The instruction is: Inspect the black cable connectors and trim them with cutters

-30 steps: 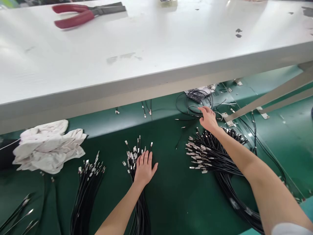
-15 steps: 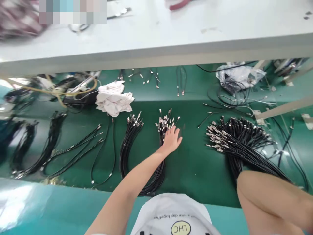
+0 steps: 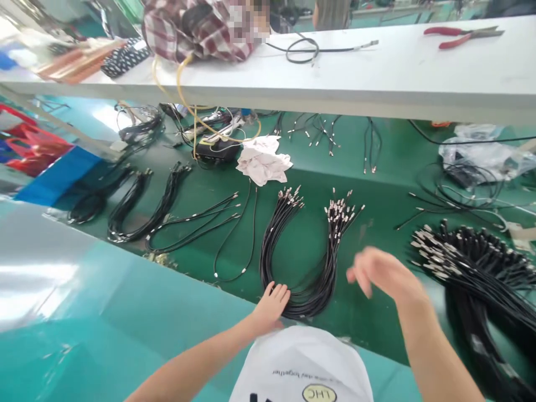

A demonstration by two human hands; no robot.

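Note:
A thick bundle of black cables [image 3: 329, 279] with silvery connector ends lies in a U on the green shelf, its ends pointing away from me. My left hand [image 3: 272, 304] lies on the near bend of this bundle, fingers stretched out, the thumb side hidden. My right hand [image 3: 379, 273], blurred, hangs over the shelf just right of the bundle. Its fingers are loosely bent and apart, with nothing visible in them. Beyond it on the right lies a larger pile of black cables [image 3: 473, 262], many metal ends facing left.
Above the shelf's far part runs a white tabletop [image 3: 389, 72] with red-handled pliers [image 3: 464, 34]. Crumpled white paper [image 3: 263, 161], loose cables [image 3: 234, 273] and smaller cable bundles [image 3: 144, 206] lie to the left. A clear plastic bag [image 3: 486, 151] is at the back right. Across the table sits a person in checked clothing [image 3: 196, 28].
The view has swung left. My left hand has moved from the bundle's right connector ends to its near bend. My right hand has come into view beside the bundle.

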